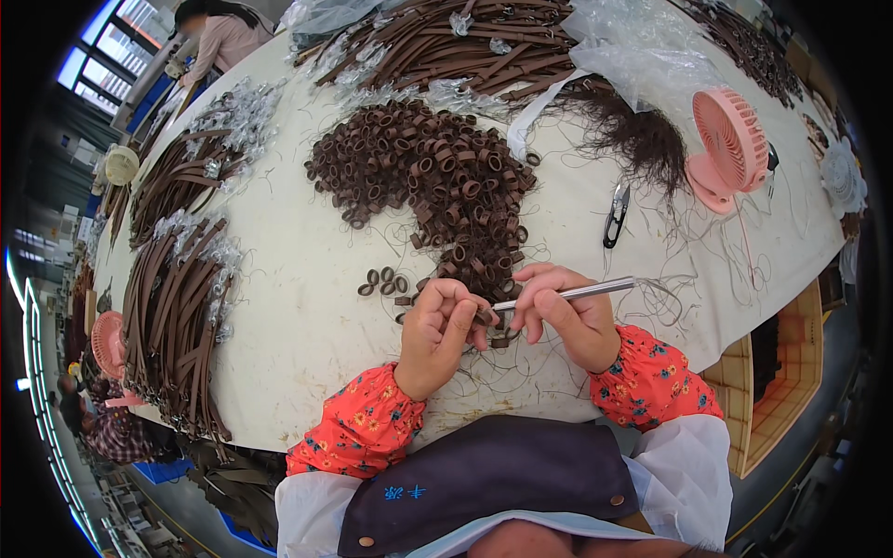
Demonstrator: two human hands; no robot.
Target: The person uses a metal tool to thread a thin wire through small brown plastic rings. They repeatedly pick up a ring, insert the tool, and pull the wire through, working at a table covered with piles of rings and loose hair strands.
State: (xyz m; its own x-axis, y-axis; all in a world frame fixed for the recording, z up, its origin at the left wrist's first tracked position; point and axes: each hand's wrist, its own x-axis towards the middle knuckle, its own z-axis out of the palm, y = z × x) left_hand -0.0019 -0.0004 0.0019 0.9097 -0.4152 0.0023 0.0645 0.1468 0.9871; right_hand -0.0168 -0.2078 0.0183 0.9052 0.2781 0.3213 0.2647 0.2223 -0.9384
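At the near edge of the table my left hand [435, 327] pinches a small brown strap loop [484, 317] between thumb and fingertips. My right hand [569, 318] grips a slim silver rod-shaped tool [606, 289], its tip meeting the loop; the fingers partly cover that contact. Just beyond both hands rises a large heap of similar brown loops [442, 177]. A few loose loops [381, 281] lie left of the heap's lower end. Black-handled thread snips [614, 219] rest on the table farther right.
Bundled brown straps [177, 325] line the table's left side, with more straps [465, 46] at the far side under clear plastic. A pink fan [730, 139] stands at right, near a dark thread tangle [642, 130]. A wooden crate [781, 363] is below right. Another person [223, 42] bends at far left.
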